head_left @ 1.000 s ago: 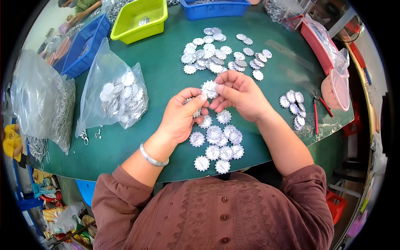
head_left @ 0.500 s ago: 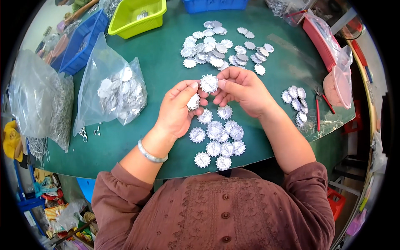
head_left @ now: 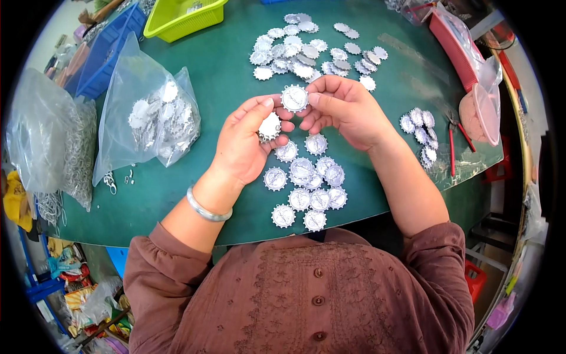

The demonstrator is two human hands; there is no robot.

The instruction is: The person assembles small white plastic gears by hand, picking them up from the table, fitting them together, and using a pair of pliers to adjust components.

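Note:
Between both hands, above the green table, I hold a round silver metal disc [head_left: 294, 98] with a toothed edge and an embossed face. My right hand [head_left: 345, 112] pinches its right edge between thumb and fingers. The thumb and fingers of my left hand [head_left: 244, 138] are at its left edge, and more toothed discs [head_left: 269, 127] rest in that palm. Nearer me lies a group of similar discs [head_left: 301, 170], embossed faces up, some overlapping. Beyond my hands is a looser pile of discs [head_left: 293, 50], many showing plain faces.
Left on the green table [head_left: 230, 65] stand a clear bag of discs [head_left: 168, 118] and a bag of metal rings [head_left: 79, 153]. Blue [head_left: 112, 53] and lime baskets [head_left: 186, 20] are behind. At right are a few discs [head_left: 421, 134], red-handled pliers [head_left: 453, 147] and a pink basket [head_left: 454, 50].
The whole view has shifted slightly, so the table's things sit a little higher in the picture. Both hands keep hold of the same disc, with little change in grip.

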